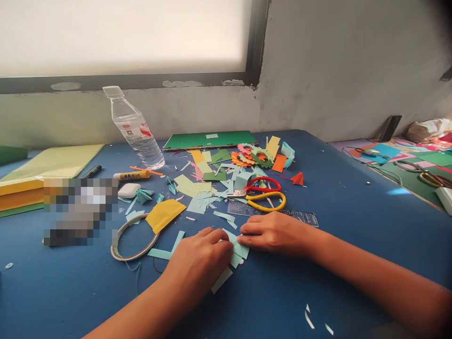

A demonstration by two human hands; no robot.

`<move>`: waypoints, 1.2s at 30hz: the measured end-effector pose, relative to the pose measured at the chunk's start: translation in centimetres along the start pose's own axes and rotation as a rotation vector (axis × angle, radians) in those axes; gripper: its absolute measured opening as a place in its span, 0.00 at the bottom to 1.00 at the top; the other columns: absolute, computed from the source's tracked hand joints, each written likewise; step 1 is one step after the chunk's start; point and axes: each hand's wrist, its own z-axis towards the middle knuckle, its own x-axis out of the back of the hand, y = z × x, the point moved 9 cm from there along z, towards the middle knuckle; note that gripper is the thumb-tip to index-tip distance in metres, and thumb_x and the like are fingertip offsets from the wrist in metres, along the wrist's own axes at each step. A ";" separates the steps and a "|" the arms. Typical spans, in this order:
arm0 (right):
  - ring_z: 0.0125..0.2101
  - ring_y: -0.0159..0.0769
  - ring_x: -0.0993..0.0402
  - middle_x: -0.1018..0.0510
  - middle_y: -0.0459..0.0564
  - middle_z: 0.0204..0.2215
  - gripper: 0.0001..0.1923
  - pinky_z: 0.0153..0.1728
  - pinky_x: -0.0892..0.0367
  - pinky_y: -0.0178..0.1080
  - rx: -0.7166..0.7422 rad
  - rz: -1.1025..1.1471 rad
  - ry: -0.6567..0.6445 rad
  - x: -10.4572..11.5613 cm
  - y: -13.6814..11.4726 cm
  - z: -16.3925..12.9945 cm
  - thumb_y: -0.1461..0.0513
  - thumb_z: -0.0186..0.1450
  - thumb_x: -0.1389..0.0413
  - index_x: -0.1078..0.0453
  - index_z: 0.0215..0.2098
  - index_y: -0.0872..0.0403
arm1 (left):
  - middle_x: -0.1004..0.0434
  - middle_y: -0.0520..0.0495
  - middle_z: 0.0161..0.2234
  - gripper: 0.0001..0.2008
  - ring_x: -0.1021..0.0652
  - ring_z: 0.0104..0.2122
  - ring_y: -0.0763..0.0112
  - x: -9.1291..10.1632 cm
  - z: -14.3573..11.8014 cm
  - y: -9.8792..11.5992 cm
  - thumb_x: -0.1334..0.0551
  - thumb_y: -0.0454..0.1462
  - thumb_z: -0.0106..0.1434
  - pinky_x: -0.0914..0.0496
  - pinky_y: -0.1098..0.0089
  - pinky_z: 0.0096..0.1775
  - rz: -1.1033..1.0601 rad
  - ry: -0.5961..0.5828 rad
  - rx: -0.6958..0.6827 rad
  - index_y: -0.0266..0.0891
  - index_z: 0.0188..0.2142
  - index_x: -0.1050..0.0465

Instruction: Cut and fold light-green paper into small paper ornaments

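A small piece of light blue paper with crease lines lies on the blue table between my two hands. My left hand is closed, its curled fingertips on the paper's left side. From the right, my right hand pinches or presses the opposite edge, with fingers held together. Part of the paper is hidden under the fingers. Light blue paper strips lie beside my left hand. Just beyond my right hand are scissors with one red and one yellow handle loop, resting partly over a clear ruler.
A tape roll with yellow paper on it sits left. Behind are a glue stick, a white case, a leaning water bottle, a green board and several coloured scraps. A second work surface adjoins at right.
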 end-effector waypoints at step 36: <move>0.31 0.35 0.32 0.25 0.51 0.34 0.10 0.28 0.40 0.36 -0.067 -0.004 -0.053 -0.2 0.2 0.1 0.67 0.69 0.52 0.29 0.41 0.57 | 0.21 0.46 0.39 0.10 0.22 0.32 0.61 -0.5 -0.5 1.4 0.42 0.27 0.60 0.25 0.66 0.28 0.155 -0.059 -0.080 0.37 0.39 0.27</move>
